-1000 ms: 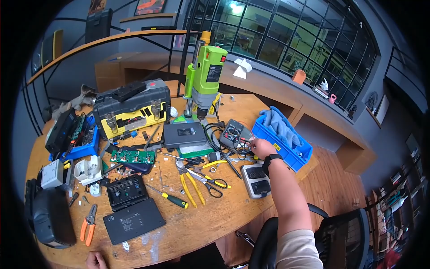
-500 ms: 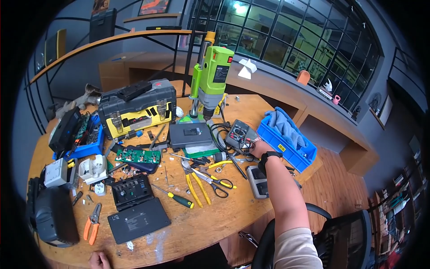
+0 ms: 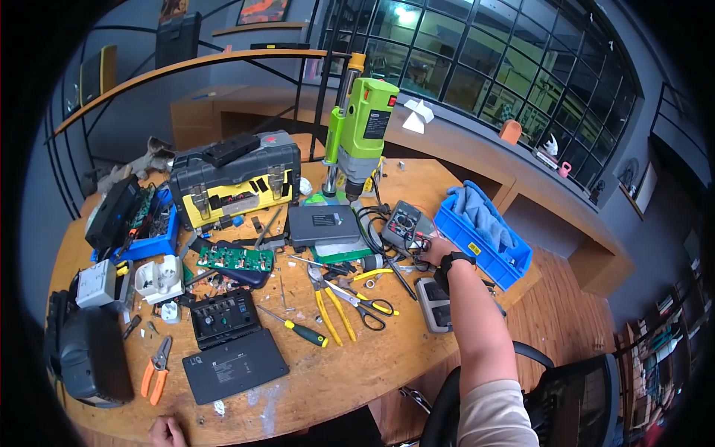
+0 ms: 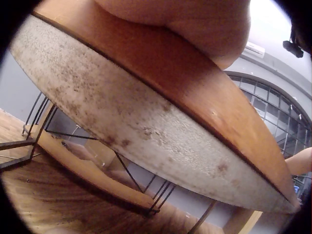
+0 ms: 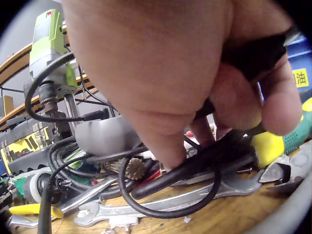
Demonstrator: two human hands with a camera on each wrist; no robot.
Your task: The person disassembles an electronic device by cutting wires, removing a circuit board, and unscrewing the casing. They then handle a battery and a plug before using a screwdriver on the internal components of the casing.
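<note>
My right hand (image 3: 436, 252) reaches across the table beside a grey multimeter (image 3: 406, 223). In the right wrist view its thumb and curled fingers (image 5: 236, 97) grip a slim black object, mostly hidden by the hand, so I cannot tell its kind. Under the fingers run a looped black cable (image 5: 161, 214) and a tapered black rod (image 5: 168, 183). A steel wrench (image 5: 239, 185) lies just below, and a yellow-and-green handle (image 5: 273, 146) is to the right. My left hand (image 3: 167, 430) rests at the table's near edge with loosely bent fingers, holding nothing.
A green drill press (image 3: 365, 127) stands behind a dark flat box (image 3: 324, 223). The blue crate (image 3: 477, 242) with a cloth is at the right. Scissors (image 3: 357, 302), yellow-handled pliers (image 3: 328, 309), a screwdriver (image 3: 305, 333) and orange wire strippers (image 3: 156, 372) lie in front.
The head view has turned slightly left. Against the table, my right hand has shifted a little left and nearer, beside the multimeter. My left hand stays at the table edge.
</note>
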